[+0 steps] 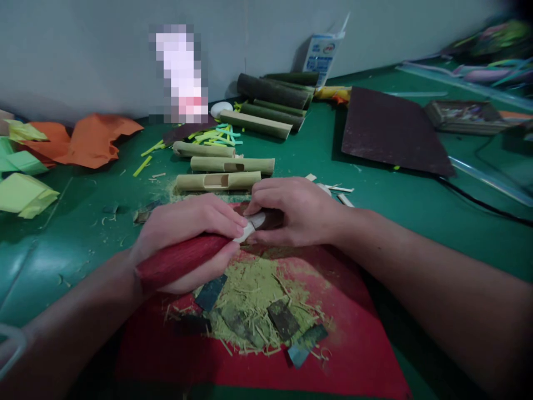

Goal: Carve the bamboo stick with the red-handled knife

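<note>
My left hand [191, 222] is closed around a tool with a thick red handle [187, 261]. Its front end is wrapped in white, with a pale grey blade-like tip [258, 221] beyond. Around that tip curls my right hand [287, 211], fingers closed; whatever lies inside its grip is dark and mostly hidden. Both hands meet over a red board [350, 333] strewn with greenish powder and shavings [250, 283]. Dark flat chips [283, 319] lie among them. Just behind the hands rest bamboo pieces, the nearest a notched bamboo tube [244, 180].
More bamboo lengths [272, 91] are stacked at the back near a white carton [322, 55]. A dark brown sheet [391, 133] and a small tray [466, 116] lie at right. Crumpled orange paper [94, 141] is at left; yellow-green strips [212, 133] lie scattered behind.
</note>
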A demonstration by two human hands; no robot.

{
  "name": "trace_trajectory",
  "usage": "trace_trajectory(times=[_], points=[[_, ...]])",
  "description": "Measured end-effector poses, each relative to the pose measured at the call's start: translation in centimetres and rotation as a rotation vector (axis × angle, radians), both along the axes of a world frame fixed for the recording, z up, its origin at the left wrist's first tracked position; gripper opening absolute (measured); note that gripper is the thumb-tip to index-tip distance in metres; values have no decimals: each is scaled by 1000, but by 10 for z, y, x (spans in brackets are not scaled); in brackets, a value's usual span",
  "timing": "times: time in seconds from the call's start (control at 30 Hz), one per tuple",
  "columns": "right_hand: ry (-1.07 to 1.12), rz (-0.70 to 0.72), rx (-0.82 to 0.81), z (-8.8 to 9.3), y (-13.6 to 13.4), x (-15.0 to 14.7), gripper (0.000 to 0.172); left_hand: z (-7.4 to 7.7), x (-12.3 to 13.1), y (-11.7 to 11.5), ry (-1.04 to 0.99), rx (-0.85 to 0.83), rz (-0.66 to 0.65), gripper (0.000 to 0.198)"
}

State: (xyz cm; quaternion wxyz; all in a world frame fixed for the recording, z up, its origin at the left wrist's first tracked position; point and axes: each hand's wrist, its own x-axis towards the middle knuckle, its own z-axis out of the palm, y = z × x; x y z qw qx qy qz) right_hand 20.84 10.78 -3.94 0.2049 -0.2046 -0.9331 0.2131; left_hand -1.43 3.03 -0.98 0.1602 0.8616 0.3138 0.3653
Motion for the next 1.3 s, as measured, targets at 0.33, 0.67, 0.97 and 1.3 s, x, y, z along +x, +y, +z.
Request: trace_trajectory(times=[0.33, 0.67, 0.97, 1.3], points=[[10, 48, 23, -2, 3, 3, 28, 0, -3, -10, -79, 75, 97, 17], [16, 28, 6, -1, 0, 3, 23, 4, -6, -16, -149, 94, 195, 16], [-8, 0, 13, 1, -1, 0, 22, 8, -5, 0, -37, -86, 84, 17], [-17, -10, -2, 2, -1, -1, 21, 5, -4, 0, -32, -70, 85, 17]])
